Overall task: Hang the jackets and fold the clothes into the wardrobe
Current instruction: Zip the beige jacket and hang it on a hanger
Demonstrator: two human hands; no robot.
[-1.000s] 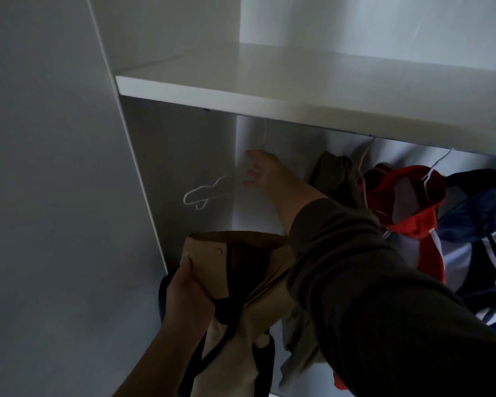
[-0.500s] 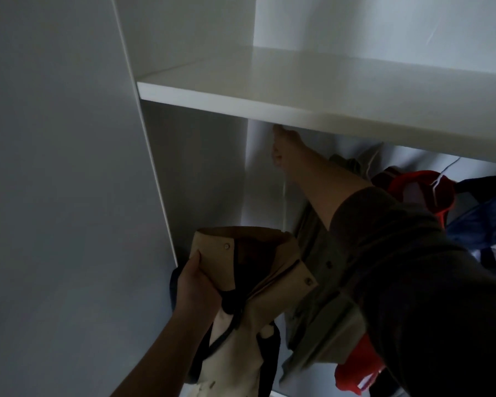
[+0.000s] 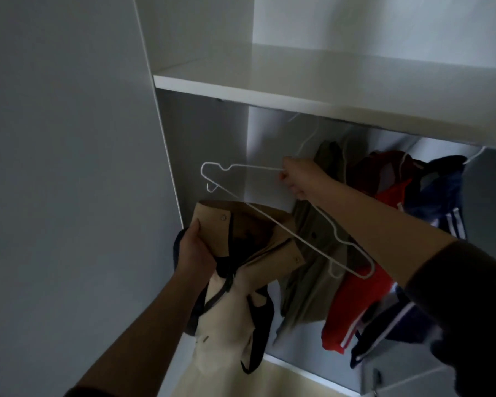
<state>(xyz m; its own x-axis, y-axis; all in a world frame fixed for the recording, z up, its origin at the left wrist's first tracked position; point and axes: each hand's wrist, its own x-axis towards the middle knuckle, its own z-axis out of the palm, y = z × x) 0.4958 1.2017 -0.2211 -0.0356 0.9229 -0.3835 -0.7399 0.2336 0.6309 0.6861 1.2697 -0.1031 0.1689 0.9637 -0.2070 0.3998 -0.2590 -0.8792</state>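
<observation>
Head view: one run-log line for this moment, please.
left hand grips beige jacket with dark trim at collar | right hand holds white wire hanger tilted above it | jacket not yet on hanger

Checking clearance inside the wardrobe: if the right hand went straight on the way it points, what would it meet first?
Probably the wardrobe's back panel near the left corner; nothing shows between it and the right hand gripping the white wire hanger. Depth is unclear.

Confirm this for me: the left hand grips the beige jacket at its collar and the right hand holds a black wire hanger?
Not quite. The head view shows the hanger in the right hand is white, not black. The left hand does grip the beige jacket at its collar.
</observation>
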